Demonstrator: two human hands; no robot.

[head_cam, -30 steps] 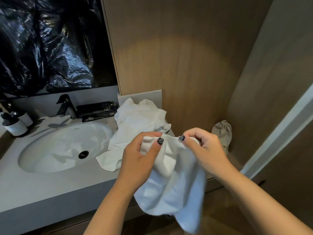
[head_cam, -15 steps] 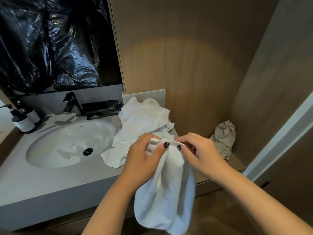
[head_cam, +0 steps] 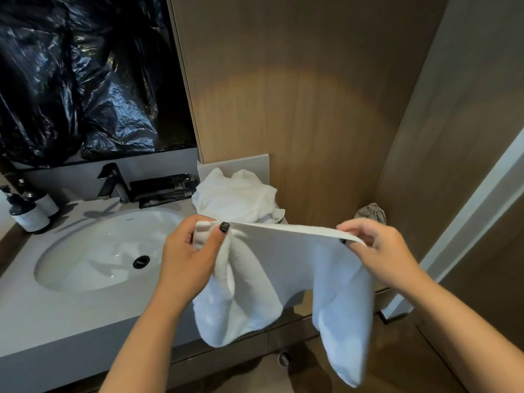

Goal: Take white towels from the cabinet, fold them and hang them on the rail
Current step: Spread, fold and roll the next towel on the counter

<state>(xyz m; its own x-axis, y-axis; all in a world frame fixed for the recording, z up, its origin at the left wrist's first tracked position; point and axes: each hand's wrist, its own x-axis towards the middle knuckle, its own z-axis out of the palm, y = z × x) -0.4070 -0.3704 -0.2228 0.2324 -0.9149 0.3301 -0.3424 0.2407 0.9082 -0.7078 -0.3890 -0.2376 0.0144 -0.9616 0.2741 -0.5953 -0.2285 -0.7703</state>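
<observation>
White towel (head_cam: 286, 268) held up in front of the counter (head_cam: 56, 313), top edge stretched taut between 2 hands well apart; left hand (head_cam: 188, 259) bunched round the left corner, thumb with dark nail pressing the gathered cloth against curled fingers; right hand (head_cam: 382, 251) pinching the right end of the edge between thumb and fingertips, other fingers loosely curled behind; below the edge, hanging in 2 lobes, the left one thick and folded over itself, the right one longer and reaching lower, a gap between them near the bottom.

Behind the held towel, a pile (head_cam: 235, 197) of crumpled white towels lying on the counter's right end, against the wood wall (head_cam: 297, 109) and a low grey upstand (head_cam: 255, 165); oval white sink (head_cam: 93, 251) set into the grey counter, dark drain (head_cam: 141, 261) in its bowl; black tap (head_cam: 113, 182) behind the sink, a black tray (head_cam: 163, 188) of dark items just beside it; 2 pump bottles (head_cam: 27, 208) with pale labels at the far left, touching or nearly so; above, black plastic sheet (head_cam: 79, 75) covering what looks like a mirror; grey cloth bag (head_cam: 370, 212) in the corner on a lower wooden ledge, partly hidden behind the right hand; drawer fronts (head_cam: 226, 353) under the counter, with 1 round knob (head_cam: 284, 358) below.
</observation>
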